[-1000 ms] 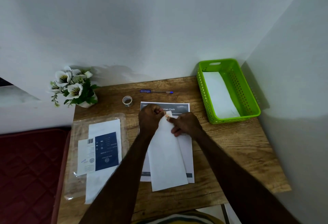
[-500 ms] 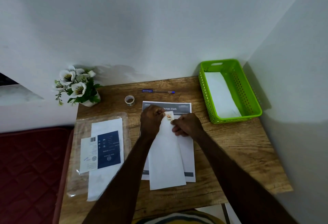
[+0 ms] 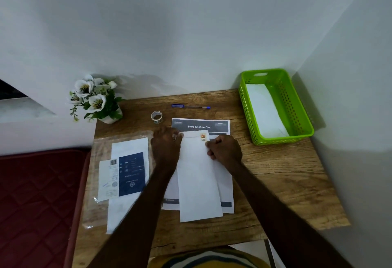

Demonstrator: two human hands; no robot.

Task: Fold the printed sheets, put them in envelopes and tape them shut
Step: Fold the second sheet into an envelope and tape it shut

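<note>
A long white envelope (image 3: 198, 178) lies lengthwise on a stack of printed sheets (image 3: 200, 126) headed "Store Kitchen Cloth", in the middle of the wooden table (image 3: 275, 183). It bears a small orange stamp (image 3: 203, 136) near its far end. My left hand (image 3: 166, 148) rests with curled fingers on the envelope's far left corner. My right hand (image 3: 224, 150) presses its far right edge, just below the stamp. A small roll of clear tape (image 3: 156, 116) stands beyond my left hand.
A green plastic basket (image 3: 305, 123) at the far right holds white envelopes. A blue pen (image 3: 191, 106) lies near the wall. A pot of white flowers (image 3: 96, 99) stands at the far left. A clear plastic packet of envelopes (image 3: 125, 174) lies on the left.
My hands have moved apart along the envelope's far end, from pinched together at its middle to its two corners. The stamp and the sheet's heading now show.
</note>
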